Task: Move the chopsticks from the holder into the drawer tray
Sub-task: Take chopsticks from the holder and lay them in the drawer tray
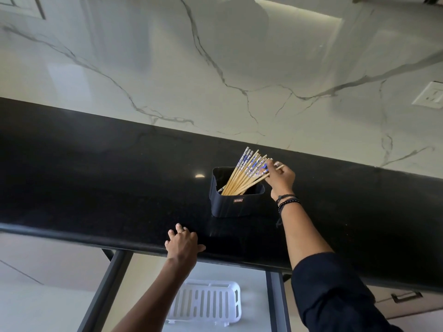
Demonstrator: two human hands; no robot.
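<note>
The dark right sleeve (335, 295) fills the near corner at 5 o'clock, and its arm runs up to the right hand (282, 180), whose fingers (271, 167) pinch the patterned top ends of the chopsticks (244, 173). These stand fanned in the dark square holder (236, 206), leaning toward 1 o'clock, and the holder sits on the black worktop (119, 183). They look light, stiff and smooth, apt to slide or scatter if taken loosely, so a bunched grip near the tops, where the hand is, seems best. I count roughly a dozen sticks, too overlapped for an exact number, and one holder. At 7 o'clock from the holder the left hand (183, 243) rests on the worktop's edge, fingers spread and holding nothing. At 6 o'clock, lower down, one white slotted tray (213, 283) lies in the open drawer (275, 305).
</note>
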